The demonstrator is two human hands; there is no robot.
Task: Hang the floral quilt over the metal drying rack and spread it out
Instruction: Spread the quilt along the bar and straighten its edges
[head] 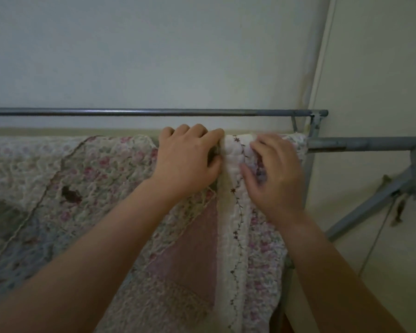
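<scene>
The floral quilt [101, 169], pink and cream patchwork with a white embroidered border strip, hangs over the near bar of the metal drying rack [360, 143] and covers most of it. A raised fold of the white border stands at the top of the bar between my hands. My left hand [190, 159] pinches the quilt on the left side of that fold. On the fold's right side, my right hand [274, 174] grips the fabric with bent fingers. The rack's far bar [130, 112] is bare.
A pale wall stands close behind the rack. The room corner with a thin pipe or cable [320, 56] runs up at the right. Rack legs and a diagonal brace [370, 205] with hanging cords stick out at the lower right.
</scene>
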